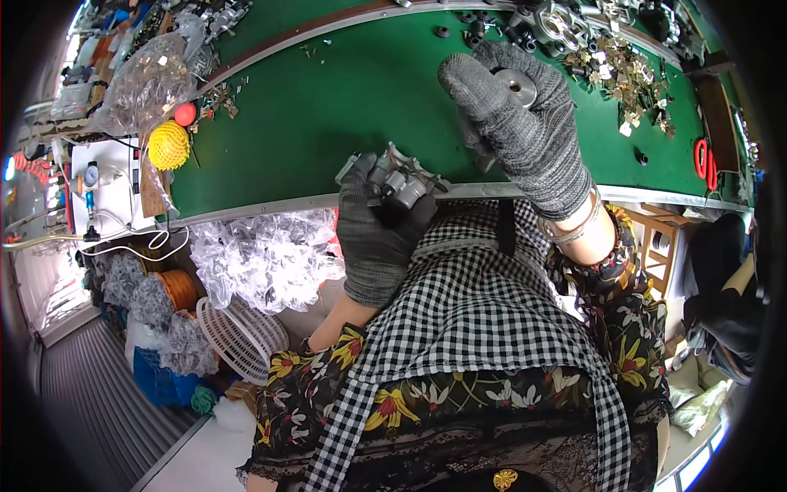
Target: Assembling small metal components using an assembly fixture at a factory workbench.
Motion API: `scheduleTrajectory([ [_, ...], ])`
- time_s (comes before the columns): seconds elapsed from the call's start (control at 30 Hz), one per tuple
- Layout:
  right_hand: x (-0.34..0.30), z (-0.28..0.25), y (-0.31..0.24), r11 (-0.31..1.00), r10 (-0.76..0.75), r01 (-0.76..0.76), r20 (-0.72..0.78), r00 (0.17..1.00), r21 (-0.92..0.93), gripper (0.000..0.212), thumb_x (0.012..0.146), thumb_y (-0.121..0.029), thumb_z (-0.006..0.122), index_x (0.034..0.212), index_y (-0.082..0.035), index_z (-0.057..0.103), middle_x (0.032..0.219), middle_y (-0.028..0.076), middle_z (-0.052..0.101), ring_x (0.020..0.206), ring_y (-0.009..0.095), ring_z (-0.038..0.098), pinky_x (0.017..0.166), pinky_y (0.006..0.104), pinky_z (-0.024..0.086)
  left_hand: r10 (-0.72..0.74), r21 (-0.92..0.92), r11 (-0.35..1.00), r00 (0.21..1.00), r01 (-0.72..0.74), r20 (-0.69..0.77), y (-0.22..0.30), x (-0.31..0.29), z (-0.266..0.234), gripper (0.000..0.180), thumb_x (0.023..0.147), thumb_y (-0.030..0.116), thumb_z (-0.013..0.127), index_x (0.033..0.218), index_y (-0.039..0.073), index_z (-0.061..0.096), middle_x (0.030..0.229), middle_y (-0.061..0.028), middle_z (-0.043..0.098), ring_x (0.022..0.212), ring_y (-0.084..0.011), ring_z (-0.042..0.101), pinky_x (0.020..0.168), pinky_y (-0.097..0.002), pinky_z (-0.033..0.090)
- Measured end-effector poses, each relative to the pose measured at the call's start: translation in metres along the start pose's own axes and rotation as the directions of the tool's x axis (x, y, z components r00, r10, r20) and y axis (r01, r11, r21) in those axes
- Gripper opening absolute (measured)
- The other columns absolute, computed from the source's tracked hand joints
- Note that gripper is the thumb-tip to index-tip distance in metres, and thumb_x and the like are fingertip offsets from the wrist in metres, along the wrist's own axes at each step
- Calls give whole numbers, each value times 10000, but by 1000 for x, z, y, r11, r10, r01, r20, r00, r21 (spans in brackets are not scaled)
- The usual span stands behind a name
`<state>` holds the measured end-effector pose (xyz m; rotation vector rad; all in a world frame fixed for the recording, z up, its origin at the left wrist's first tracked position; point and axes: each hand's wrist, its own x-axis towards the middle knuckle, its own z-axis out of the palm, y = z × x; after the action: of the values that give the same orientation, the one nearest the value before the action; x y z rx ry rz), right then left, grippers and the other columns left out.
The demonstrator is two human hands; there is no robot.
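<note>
My left hand (373,246), in a dark grey knit glove, is closed around a grey cast-metal part (403,185) with a rounded barrel and bracket-like arms. It holds this part over the front edge of the green worktable (303,139). Farther right and higher, my right hand (537,123), in a lighter grey glove, is closed on a round metal disc (516,87) with a hole in its middle. A dark piece (484,156) shows below that hand; its kind cannot be made out. The two hands are apart.
Small metal pieces (627,78) lie heaped at the far right, near castings (557,25) and black caps (475,29). Red-handled scissors (705,164) lie at the right edge. A yellow spiky ball (169,145) sits at left. Clear plastic pieces (262,254) are below the table edge.
</note>
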<state>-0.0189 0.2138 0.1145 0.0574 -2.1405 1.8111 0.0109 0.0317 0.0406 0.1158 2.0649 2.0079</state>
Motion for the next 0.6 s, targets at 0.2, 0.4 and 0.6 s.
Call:
scheduleTrajectory([
  [0.2,3,-7,3,958,16,-18,10,1000,288,299,926,-269,530,759,-20,519,521,5,436,382,80,390,385,212,331,67,-213,971,977,-111,-204,-31,-34,4,746,676,-22,778,1289,57,361,1100,-74,526,989,-198,558,796,-322,518],
  [0.4,45,-21,-98,967,230,-58,748,622,-249,322,832,-211,624,1032,40,603,971,122,660,790,213,654,659,321,557,147,298,949,982,-105,-122,-34,-26,-8,769,702,63,785,1310,41,315,1154,-119,511,1019,-200,549,861,-325,491],
  [0.6,7,49,39,796,-597,602,256,761,67,326,901,-131,536,1182,33,513,1005,132,632,739,176,612,603,254,524,44,108,994,992,-31,-122,-26,-28,-5,749,707,54,776,1300,41,318,1203,-134,485,1071,-222,534,906,-338,463],
])
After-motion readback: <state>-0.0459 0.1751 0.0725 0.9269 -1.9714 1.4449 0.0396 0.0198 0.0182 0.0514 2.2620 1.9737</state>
